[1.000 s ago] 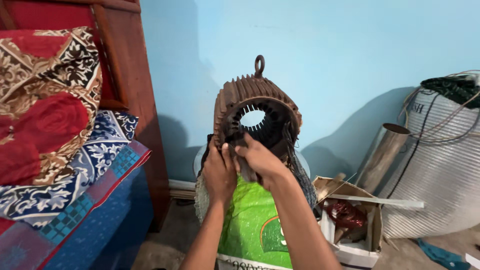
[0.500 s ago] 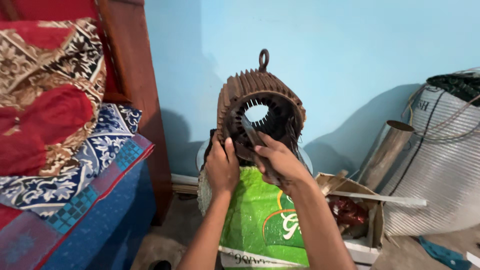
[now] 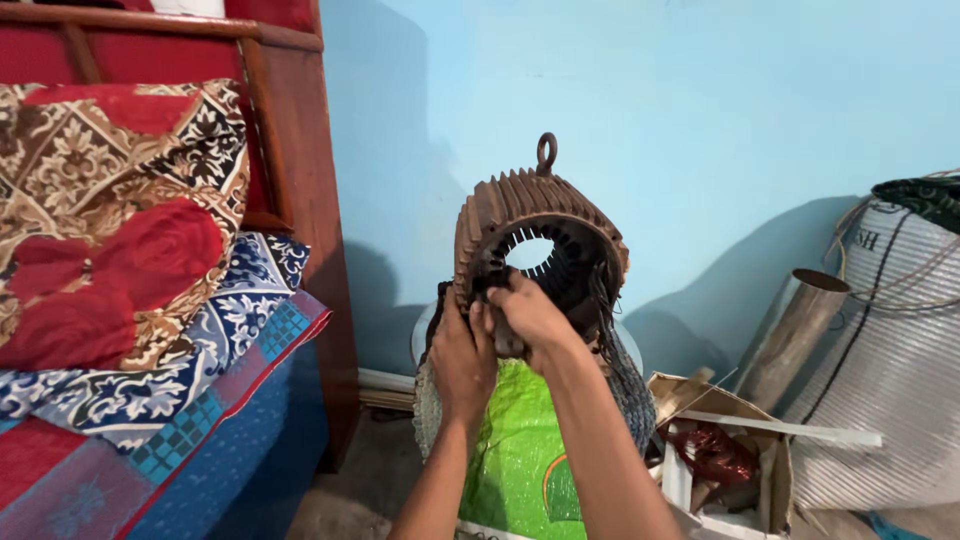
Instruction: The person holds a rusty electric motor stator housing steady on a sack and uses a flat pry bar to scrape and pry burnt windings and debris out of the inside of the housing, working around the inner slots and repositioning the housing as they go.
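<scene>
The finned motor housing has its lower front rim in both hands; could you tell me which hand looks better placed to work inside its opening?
Probably the right hand: its fingers curl at the lower edge of the finned motor housing opening. The left hand sits lower, on the outer left rim, seemingly steadying it.

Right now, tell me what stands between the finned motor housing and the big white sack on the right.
In the head view, a metal pipe leans against the wall between motor housing and sack.
</scene>
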Demonstrator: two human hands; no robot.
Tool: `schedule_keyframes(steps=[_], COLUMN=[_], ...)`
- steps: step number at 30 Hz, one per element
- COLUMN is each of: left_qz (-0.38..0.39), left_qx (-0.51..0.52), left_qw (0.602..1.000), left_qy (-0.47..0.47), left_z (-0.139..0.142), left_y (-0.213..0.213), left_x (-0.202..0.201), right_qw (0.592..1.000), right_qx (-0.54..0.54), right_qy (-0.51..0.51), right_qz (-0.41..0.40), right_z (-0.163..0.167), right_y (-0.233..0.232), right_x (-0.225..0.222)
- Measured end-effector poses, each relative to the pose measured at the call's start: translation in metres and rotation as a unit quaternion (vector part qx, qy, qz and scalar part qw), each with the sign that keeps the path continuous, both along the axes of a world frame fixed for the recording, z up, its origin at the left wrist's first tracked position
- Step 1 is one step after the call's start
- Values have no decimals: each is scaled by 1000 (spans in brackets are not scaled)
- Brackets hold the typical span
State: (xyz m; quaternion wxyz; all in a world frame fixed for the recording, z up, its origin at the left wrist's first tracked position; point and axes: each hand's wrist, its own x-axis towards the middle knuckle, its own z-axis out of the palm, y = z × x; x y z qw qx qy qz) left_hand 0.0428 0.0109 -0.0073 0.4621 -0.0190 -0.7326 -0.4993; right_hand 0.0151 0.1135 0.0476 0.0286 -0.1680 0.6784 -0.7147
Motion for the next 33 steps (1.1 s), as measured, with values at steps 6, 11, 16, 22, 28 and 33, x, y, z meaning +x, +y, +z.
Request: schedule_keyframes(steps=[6, 11, 16, 22, 28, 33], left_qz=[-4, -1, 3, 0, 1, -13], left_qx=[8, 0, -3, 4, -3, 9], left_qw=[1000, 1000, 1000, 1000, 999, 1000], left_qy=[-27, 8, -13, -9, 33, -13], left_z=[2, 1, -1, -1, -2, -8], left_y=[0, -1, -1, -1, -1, 0], left_x=[3, 1, -2, 0, -1, -3], right_qw=[996, 972, 981, 979, 994, 961], right_qx=[-47, -132, -133, -76, 90, 275], right_qy=[-56, -123, -116, -83, 3, 5], right_qz=[46, 148, 73, 170, 65, 29], right_z=[4, 2, -9, 2, 11, 39], right_y=[3, 17, 27, 14, 24, 7], right_x=[-8, -25, -35, -35, 7, -13])
